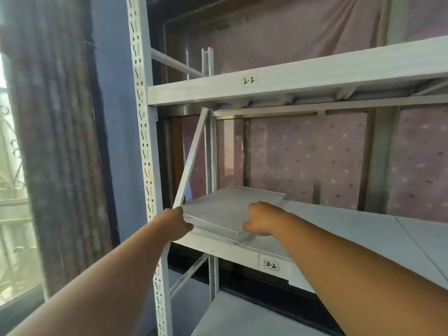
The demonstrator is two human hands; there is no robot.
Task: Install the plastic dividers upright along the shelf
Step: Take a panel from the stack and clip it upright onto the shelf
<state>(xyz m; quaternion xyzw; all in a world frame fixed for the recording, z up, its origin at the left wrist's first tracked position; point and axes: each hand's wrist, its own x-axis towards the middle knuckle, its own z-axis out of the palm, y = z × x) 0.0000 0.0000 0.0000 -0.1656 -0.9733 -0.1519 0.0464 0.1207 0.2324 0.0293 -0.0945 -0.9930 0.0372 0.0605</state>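
Note:
A stack of flat white plastic dividers (pixel 225 209) lies at the left end of the white shelf (pixel 339 229) labelled 3-2. My left hand (pixel 178 223) grips the stack's near left corner, fingers curled around its edge. My right hand (pixel 263 220) rests on the stack's near right side, fingers bent down on the top sheet with the thumb at the front edge. The dividers lie flat, none upright.
A perforated white upright post (pixel 145 151) stands just left of the stack, with a diagonal brace (pixel 191 158) behind it. The shelf labelled 2-2 (pixel 291 78) runs overhead. A pink patterned curtain (pixel 303 154) hangs behind the rack. A lower shelf (pixel 242 316) lies below.

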